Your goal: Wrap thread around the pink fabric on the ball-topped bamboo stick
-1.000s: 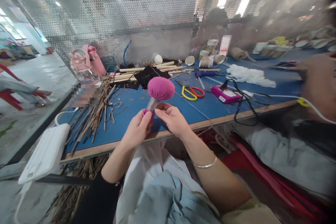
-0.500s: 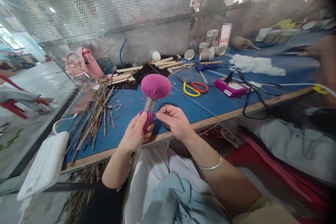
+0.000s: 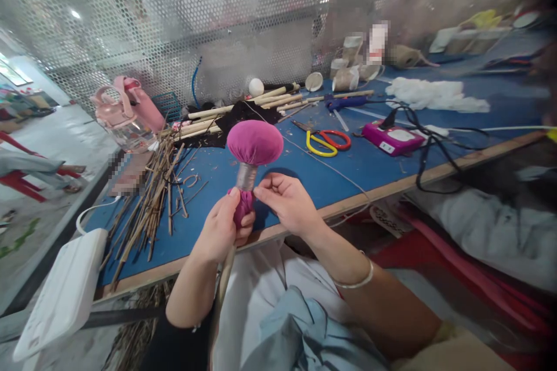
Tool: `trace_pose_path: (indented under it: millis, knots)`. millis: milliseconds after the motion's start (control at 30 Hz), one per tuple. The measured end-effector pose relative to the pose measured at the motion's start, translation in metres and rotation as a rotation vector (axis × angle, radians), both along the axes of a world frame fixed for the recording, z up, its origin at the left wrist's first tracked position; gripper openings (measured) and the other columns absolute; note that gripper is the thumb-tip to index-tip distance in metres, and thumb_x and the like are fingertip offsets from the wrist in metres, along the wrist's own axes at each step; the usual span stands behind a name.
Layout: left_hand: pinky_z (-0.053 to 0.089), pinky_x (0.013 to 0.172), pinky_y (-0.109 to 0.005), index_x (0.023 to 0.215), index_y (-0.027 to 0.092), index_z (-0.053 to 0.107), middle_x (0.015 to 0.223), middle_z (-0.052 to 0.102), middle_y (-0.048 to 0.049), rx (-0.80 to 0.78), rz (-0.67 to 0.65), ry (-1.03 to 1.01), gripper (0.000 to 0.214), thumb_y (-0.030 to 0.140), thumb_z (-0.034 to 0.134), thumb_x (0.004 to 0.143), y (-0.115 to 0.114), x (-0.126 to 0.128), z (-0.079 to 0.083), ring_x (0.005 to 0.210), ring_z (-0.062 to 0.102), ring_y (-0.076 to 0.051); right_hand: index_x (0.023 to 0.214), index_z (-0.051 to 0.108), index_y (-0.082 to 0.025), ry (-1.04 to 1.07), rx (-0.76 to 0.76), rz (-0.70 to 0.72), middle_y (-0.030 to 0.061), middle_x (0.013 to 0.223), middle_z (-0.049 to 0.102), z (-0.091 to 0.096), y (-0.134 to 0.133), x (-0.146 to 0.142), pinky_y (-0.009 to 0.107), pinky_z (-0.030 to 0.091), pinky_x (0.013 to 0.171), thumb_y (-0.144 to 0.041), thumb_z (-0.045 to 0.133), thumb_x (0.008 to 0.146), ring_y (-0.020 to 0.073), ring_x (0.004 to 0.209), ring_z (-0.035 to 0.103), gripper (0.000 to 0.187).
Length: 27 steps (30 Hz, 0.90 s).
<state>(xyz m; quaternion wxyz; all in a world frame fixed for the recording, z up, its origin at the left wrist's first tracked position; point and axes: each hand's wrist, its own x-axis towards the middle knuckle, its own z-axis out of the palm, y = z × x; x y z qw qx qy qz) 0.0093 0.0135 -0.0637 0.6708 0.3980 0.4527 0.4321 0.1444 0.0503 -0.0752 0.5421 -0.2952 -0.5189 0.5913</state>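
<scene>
My left hand (image 3: 224, 220) is wrapped round the gathered lower cloth of a magenta cloth-covered stick with a rounded, mushroom-like head (image 3: 255, 142). Below the head, a silvery-grey binding (image 3: 246, 177) winds tightly round the neck. The pale wooden stick (image 3: 225, 278) runs down from my left hand towards my lap. Close against the right side of the binding, my right hand (image 3: 285, 200) is pinched, thumb against forefinger; whatever lies between the fingertips is too small to make out. A thin grey strand (image 3: 331, 167) crosses the table behind my hands and hangs over the front edge.
Scissors (image 3: 324, 140) with yellow and red handles lie beyond my right hand, near a blue glue gun (image 3: 348, 102) and a magenta box with cords (image 3: 391, 138). Dry twigs (image 3: 150, 203) spread at left, beside a white power strip (image 3: 61, 295). Wooden sticks (image 3: 252, 101) lie behind.
The view has shifted slightly. My right fingertips have come closer to the binding on the neck. My left hand keeps its grip on the magenta cloth-covered stick.
</scene>
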Motion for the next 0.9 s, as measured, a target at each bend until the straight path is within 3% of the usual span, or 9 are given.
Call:
trace_pose_path:
  millis: [133,233,300,400,467,567,700,800,900]
  knots:
    - [0.016,0.029,-0.012,0.072,0.018,0.046,0.046,0.032,0.0089,-0.093,-0.065,-0.081,0.046,0.062,0.038,0.082,-0.003,-0.002,-0.001,0.032,0.015,-0.002,0.088,0.057,-0.014,0.013,-0.042,0.157,-0.0071,0.052,0.048,0.001,-0.001,0.007,0.018,0.025,0.041,-0.030,0.068,0.071,0.0030,0.041,0.032,0.025]
    - [0.012,0.025,-0.014,0.073,0.021,0.045,0.042,0.027,0.0108,-0.234,-0.348,-0.242,0.051,0.070,0.034,0.077,-0.006,0.002,-0.003,0.029,0.008,-0.003,0.104,0.057,-0.015,0.072,-0.083,0.463,-0.0035,0.058,0.057,0.000,-0.002,0.018,0.018,0.033,0.042,-0.036,0.071,0.069,0.0061,0.043,0.047,0.043]
    - [0.016,0.025,-0.016,0.071,0.021,0.045,0.040,0.028,0.0100,-0.218,-0.394,-0.195,0.053,0.071,0.029,0.077,-0.009,0.009,-0.001,0.028,0.011,-0.004,0.102,0.058,-0.015,0.123,-0.115,0.495,-0.0019,0.061,0.059,-0.001,-0.003,0.023,0.018,0.037,0.043,-0.037,0.072,0.067,0.0082,0.047,0.053,0.044]
    - [0.033,0.037,-0.022,0.069,0.018,0.049,0.045,0.041,0.0040,0.079,-0.035,0.288,0.054,0.063,0.024,0.085,-0.014,0.019,0.006,0.034,0.035,-0.009,0.090,0.060,-0.014,0.174,-0.124,0.329,-0.0024,0.060,0.059,-0.002,-0.003,0.020,0.020,0.042,0.047,-0.033,0.074,0.065,0.0086,0.049,0.053,0.034]
    - [0.044,0.055,-0.027,0.083,0.016,0.057,0.063,0.058,-0.0036,0.325,0.197,0.654,0.049,0.055,0.028,0.089,-0.020,0.024,0.010,0.056,0.054,-0.015,0.085,0.061,-0.014,0.171,-0.108,0.238,-0.0013,0.064,0.060,-0.002,-0.003,0.015,0.023,0.046,0.057,-0.030,0.076,0.063,0.0099,0.056,0.056,0.031]
    - [0.044,0.082,-0.037,0.122,0.015,0.048,0.111,0.060,-0.0145,0.533,0.286,0.947,0.045,0.045,0.038,0.089,-0.026,0.028,0.008,0.100,0.057,-0.025,0.084,0.060,-0.014,0.157,-0.109,0.164,-0.0001,0.069,0.061,0.000,-0.003,0.009,0.024,0.045,0.062,-0.030,0.077,0.061,0.0105,0.062,0.056,0.033]
    - [0.040,0.091,-0.040,0.124,0.011,0.046,0.118,0.058,-0.0184,0.566,0.319,1.005,0.045,0.039,0.035,0.091,-0.024,0.030,-0.001,0.109,0.054,-0.027,0.085,0.058,-0.014,0.113,-0.110,0.141,-0.0038,0.059,0.052,0.003,-0.001,0.006,0.022,0.040,0.055,-0.034,0.074,0.064,0.0092,0.056,0.049,0.034]
    - [0.044,0.080,-0.035,0.113,0.014,0.053,0.099,0.064,-0.0128,0.547,0.340,0.888,0.040,0.041,0.034,0.091,-0.020,0.030,-0.002,0.090,0.060,-0.023,0.087,0.057,-0.015,0.038,-0.015,0.159,-0.0026,0.066,0.053,0.006,0.000,0.011,0.022,0.040,0.058,-0.038,0.072,0.066,0.0097,0.061,0.050,0.034]
    - [0.043,0.058,-0.025,0.097,0.016,0.055,0.072,0.058,-0.0032,0.465,0.355,0.644,0.038,0.047,0.036,0.090,-0.022,0.030,0.002,0.062,0.054,-0.015,0.072,0.056,-0.014,-0.091,0.094,0.130,-0.0008,0.068,0.052,0.011,-0.004,0.018,0.023,0.039,0.060,-0.043,0.067,0.071,0.0096,0.063,0.048,0.030]
